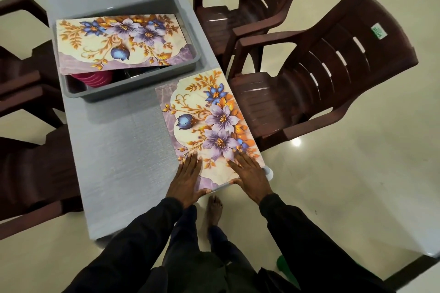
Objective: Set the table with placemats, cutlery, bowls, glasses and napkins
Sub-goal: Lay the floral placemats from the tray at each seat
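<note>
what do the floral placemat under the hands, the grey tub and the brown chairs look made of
Floral printed placemat: probably thin laminated plastic or vinyl; lies stiff and flat with slight sheen.
Grey rectangular tub: matt moulded plastic, rounded rim.
Dark brown slatted chairs: glossy moulded plastic, one-piece, with highlights.

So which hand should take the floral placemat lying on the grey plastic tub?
Probably the left hand: it is nearer the grey plastic tub and its floral placemat; the right hand rests farther away.
</note>
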Motion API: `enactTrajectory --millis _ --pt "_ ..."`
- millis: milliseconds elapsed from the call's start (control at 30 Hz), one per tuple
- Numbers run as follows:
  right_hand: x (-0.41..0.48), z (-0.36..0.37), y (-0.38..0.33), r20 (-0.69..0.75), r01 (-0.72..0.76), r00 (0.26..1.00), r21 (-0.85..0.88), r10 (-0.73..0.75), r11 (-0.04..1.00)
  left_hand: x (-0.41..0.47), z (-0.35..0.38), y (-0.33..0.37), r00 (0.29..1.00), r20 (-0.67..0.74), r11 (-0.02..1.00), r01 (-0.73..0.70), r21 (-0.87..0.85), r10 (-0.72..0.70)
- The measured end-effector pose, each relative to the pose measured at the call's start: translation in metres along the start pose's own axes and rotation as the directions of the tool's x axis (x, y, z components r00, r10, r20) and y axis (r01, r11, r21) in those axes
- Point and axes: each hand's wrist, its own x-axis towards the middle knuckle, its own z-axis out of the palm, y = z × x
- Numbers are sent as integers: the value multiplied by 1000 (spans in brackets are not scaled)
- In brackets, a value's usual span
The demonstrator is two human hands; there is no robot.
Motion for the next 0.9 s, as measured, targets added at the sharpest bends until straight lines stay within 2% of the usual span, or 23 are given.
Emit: enactTrajectory --millis 400,633,733,900 --pt "-6 -4 -4 -11 2 1000 -28 -2 1000 -6 -4 3 1000 -28 1000 0 8 1" --pt "-5 -6 -5 -6 9 1000 -20 -9 1000 -8 -14 3 1000 -20 998 16 -55 -18" --pt "6 -12 -10 -52 2 999 22 -1 1000 -14 -34 -1 994 -91 995 50 -83 -58" --pt "54 -39 -29 -155 21 988 100 -5 995 -21 -79 -30 956 -216 955 142 -260 -201"
